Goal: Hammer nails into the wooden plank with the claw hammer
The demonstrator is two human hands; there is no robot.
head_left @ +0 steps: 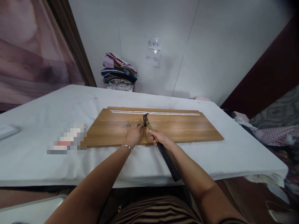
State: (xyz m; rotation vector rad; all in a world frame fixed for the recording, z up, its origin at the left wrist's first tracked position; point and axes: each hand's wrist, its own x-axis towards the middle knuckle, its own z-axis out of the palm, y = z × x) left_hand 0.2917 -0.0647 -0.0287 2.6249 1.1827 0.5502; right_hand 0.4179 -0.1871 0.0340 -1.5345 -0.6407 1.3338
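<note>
A claw hammer [167, 160] with a long black grip is in my right hand [160, 137], whose fingers close around the shaft well up toward the head. The hammer head [145, 119] is over the wooden board [187, 132], right beside the fingertips of my left hand [134, 133]. Those left fingers are pinched together low against the board; whatever they hold is hidden. Several loose nails [126, 125] lie on the board just left of that hand. To the right of the hammer head runs a row of small dark dots [161, 127], too small to tell whether nail heads or holes.
Two white measuring strips [154, 113] run along the board's far edge. The board rests on a white-covered table [93, 169]. A blurred-out item [70, 137] lies at the board's left. Folded clothes [119, 73] are stacked at the back against the wall.
</note>
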